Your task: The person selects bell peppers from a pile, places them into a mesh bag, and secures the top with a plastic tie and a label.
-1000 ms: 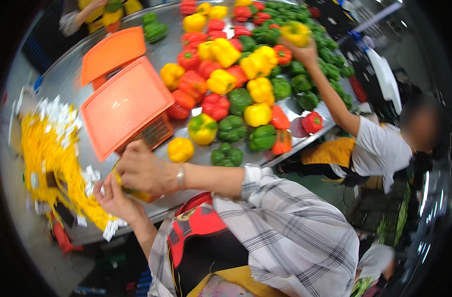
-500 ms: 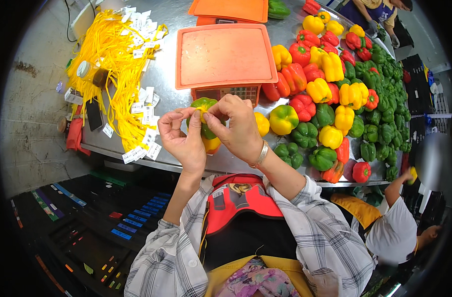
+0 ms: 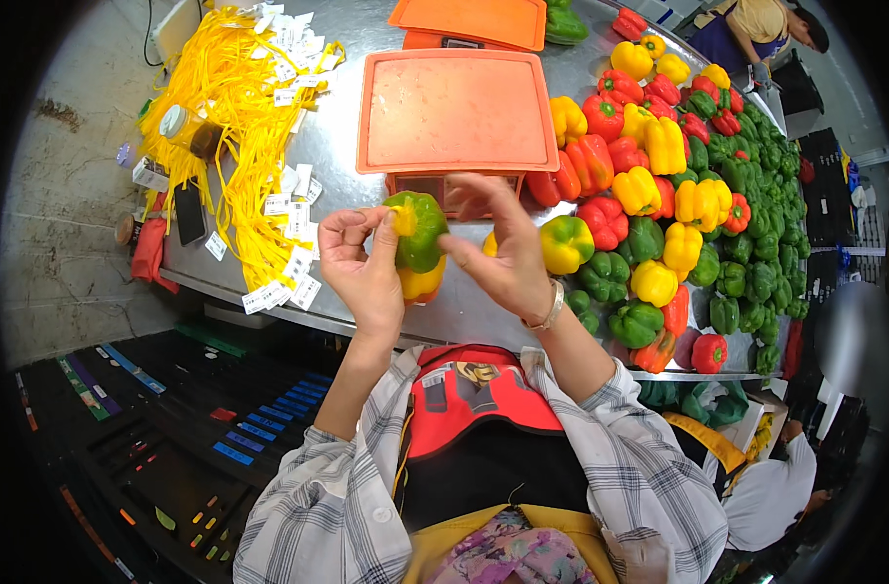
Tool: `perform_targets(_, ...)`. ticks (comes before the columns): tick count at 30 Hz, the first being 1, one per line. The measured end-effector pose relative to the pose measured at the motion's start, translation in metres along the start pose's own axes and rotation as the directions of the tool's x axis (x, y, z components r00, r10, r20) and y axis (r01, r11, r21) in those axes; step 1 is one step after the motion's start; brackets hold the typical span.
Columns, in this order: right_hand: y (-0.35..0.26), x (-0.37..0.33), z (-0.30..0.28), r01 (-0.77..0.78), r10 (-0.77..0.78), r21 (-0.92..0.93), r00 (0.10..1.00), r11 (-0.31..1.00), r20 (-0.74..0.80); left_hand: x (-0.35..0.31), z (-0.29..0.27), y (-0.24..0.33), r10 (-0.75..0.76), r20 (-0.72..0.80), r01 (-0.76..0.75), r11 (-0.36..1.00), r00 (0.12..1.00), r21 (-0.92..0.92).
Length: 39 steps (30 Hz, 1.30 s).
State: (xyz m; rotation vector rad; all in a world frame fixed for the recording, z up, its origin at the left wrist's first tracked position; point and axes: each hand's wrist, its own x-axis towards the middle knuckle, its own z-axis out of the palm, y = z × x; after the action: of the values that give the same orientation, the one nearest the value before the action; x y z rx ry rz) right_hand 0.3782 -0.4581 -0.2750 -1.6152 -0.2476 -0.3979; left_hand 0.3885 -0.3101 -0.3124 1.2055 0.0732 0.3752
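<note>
On the near side of the silvery metal table (image 3: 333,146) | glossy green bell pepper (image 3: 426,232) between hands, yellow bell pepper (image 3: 422,284) just nearer, pair running near-to-far | left hand (image 3: 362,263) closer, pinching flat yellow strip (image 3: 404,220) | right hand (image 3: 503,248) spread, thumb contact unclear

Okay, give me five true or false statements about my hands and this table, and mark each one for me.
1. The left hand pinches the yellow band at the green pepper. True.
2. The right hand is clenched in a fist. False: its fingers are spread.
3. The bracelet is on the right wrist. True.
4. The black phone lies on the orange tray. False: it lies left of it, by the pile of yellow bands.
5. Loose peppers lie right of the tray. True.
</note>
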Motion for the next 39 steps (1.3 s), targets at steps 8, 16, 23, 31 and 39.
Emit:
perform_targets(8, 0.012, 0.006, 0.024, 0.315, -0.308, -0.473, 0.947, 0.823, 0.095, -0.003, 0.006, 0.002, 0.073, 0.016, -0.074, 0.993, 0.997, 0.087)
perform_targets(16, 0.021, 0.003, -0.003, 0.456, -0.384, -0.220, 0.872, 0.862, 0.304, -0.003, 0.003, 0.007, -0.061, 0.033, 0.062, 0.997, 0.998, -0.041)
perform_targets(23, 0.014, -0.004, -0.008, 0.055, -0.038, -0.088, 0.982, 0.995, 0.187, -0.005, 0.011, 0.005, 0.009, 0.045, -0.011, 0.999, 0.999, 0.049)
perform_targets(31, -0.002, 0.011, 0.008, 0.127, -0.045, -0.592, 0.987, 0.796, 0.153, -0.007, 0.013, 0.002, 0.113, 0.076, -0.121, 0.988, 0.991, 0.101)
perform_targets(39, -0.007, 0.006, 0.006, 0.317, -0.280, -0.382, 0.948, 0.868, 0.149, -0.005, 0.010, 0.005, -0.002, 0.054, -0.003, 0.996, 0.999, 0.093)
